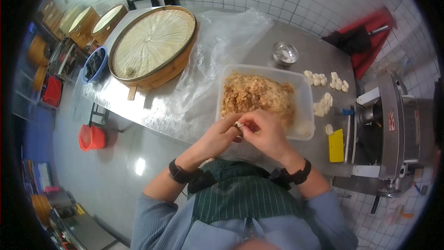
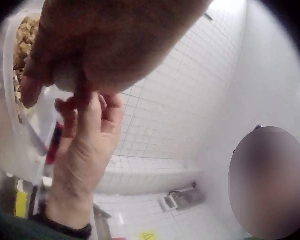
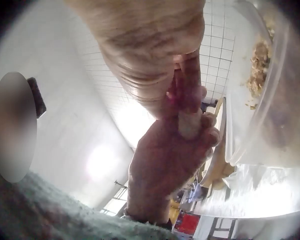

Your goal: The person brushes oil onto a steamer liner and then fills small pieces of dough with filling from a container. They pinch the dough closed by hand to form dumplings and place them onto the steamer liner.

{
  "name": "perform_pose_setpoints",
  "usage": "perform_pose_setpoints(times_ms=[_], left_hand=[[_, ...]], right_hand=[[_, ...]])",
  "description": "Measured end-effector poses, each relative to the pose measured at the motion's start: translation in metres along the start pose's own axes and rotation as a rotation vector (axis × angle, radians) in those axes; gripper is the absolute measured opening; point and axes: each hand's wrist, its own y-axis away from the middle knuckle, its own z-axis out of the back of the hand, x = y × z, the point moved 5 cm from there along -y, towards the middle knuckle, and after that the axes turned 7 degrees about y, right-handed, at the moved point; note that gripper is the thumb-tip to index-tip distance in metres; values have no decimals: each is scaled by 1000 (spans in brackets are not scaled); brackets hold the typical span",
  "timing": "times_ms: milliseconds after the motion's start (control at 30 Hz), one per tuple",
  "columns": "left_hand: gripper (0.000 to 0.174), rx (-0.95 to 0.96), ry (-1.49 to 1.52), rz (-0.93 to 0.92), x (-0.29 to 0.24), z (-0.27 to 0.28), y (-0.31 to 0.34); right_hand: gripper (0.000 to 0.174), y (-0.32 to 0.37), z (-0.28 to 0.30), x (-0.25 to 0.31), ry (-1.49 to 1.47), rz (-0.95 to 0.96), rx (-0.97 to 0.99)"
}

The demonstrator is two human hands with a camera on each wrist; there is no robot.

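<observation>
Just over the near edge of a clear tub (image 1: 303,129) of minced filling (image 1: 259,93), the two hands meet. The left hand (image 1: 221,138) cradles a small pale dough piece (image 1: 238,124) in curled fingers, and the right hand (image 1: 267,135) pinches at it. From the right wrist, the dough (image 3: 190,125) shows between the left hand (image 3: 162,157) below and the right hand (image 3: 145,50) above. In the left wrist view the left hand (image 2: 110,45) mostly hides the dough, while the right hand's (image 2: 87,150) fingertips reach up behind it.
Left on the metal table (image 1: 152,120) stands a round bamboo steamer (image 1: 150,41) holding one small piece, beside plastic sheeting (image 1: 212,41). Dough pieces (image 1: 323,104), a metal bowl (image 1: 285,53) and a yellow scraper (image 1: 336,146) lie right of the tub, near a machine (image 1: 393,125).
</observation>
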Motion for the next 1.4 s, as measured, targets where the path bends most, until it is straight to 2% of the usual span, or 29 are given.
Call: perform_pose_setpoints(times_ms=[33,67,167,233,300,467,533,567,633,700,733,767,833,900,933,1000,1033,1067,1100,1267,1400], left_hand=[[37,-30,139,-61,-5,1,3],[37,-33,142,-62,-8,4,5],[39,-41,120,-68,-12,15,8],[40,-64,-6,-64,-11,25,11],[41,-64,-63,-15,-10,38,16],[40,-59,-222,87,-15,75,34],[37,-58,3,48,-9,98,41],[37,-62,9,47,-10,108,45],[38,-62,339,56,-15,123,52],[40,-140,355,-19,-10,135,54],[43,-213,360,-90,-8,141,56],[43,-223,365,-92,-3,144,58],[44,-328,186,-188,-2,155,65],[45,-350,208,-182,-2,160,74],[47,-359,225,-169,-2,162,79],[49,-443,239,-164,-4,164,90],[50,-508,246,-148,-6,167,97],[50,-537,234,-158,-12,170,105],[52,-542,194,-130,-18,171,111],[62,-614,84,-74,-17,173,123],[63,-584,156,-156,-25,165,121]], right_hand=[[14,-1,-1,1,0,3,4],[13,-2,-2,1,-17,-15,-20],[13,-8,-8,6,-79,-88,-53],[12,-14,-15,8,-127,-139,-57],[13,-22,-24,23,127,124,7],[15,-46,-61,43,29,33,110],[16,-55,-77,47,-26,-7,136],[15,-57,-84,47,-26,3,150],[15,-65,-97,53,-23,18,172],[13,-71,-106,59,-116,-136,139],[13,-73,-112,64,-117,-136,150],[11,-76,-118,71,-107,-90,175],[10,-82,-127,79,-98,-29,211],[10,-84,-133,89,2,117,255],[10,-86,-137,94,-3,133,271],[11,-90,-145,98,-197,4,308],[11,-92,-149,101,-213,26,323],[11,-94,-152,105,-135,135,353],[11,-96,-155,109,-58,242,377],[10,-99,-154,128,-73,427,403],[12,-99,-148,126,-42,511,394]])
